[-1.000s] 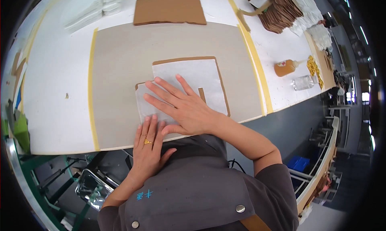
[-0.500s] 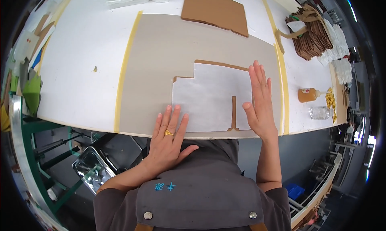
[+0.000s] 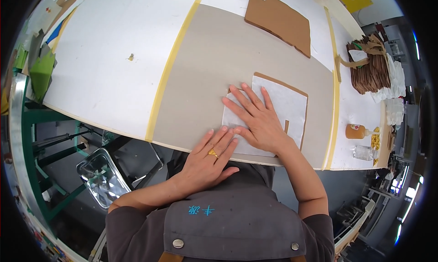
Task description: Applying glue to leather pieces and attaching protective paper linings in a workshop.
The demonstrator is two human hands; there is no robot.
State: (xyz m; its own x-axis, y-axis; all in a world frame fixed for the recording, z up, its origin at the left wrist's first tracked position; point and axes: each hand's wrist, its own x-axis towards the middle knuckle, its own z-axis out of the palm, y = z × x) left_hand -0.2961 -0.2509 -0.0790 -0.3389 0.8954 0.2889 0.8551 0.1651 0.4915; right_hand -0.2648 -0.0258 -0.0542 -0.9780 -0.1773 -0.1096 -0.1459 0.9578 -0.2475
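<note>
A white sheet [image 3: 285, 100] with a stepped outline and a narrow slit lies flat on a brown piece, whose brown edge [image 3: 306, 118] shows along the far and right sides. My right hand [image 3: 262, 125] rests palm down on the sheet's left part, fingers spread toward its far left corner. At the sheet's near left corner lies my left hand [image 3: 207, 160], palm down with fingers stretched out and a gold ring on one. The two hands nearly meet at the right thumb. Neither grips anything.
Beneath the sheet is a grey mat [image 3: 196, 84] bordered by yellow tape [image 3: 175, 63]. Brown panels [image 3: 283, 27] lie at its far end. To the right are a stack of brown pieces [image 3: 367, 70], an amber bottle [image 3: 356, 131] and a clear bottle [image 3: 363, 152].
My right hand has moved left from the sheet's right edge onto its left part. My left hand stays near the near left corner. The whole view has turned and shifted.
</note>
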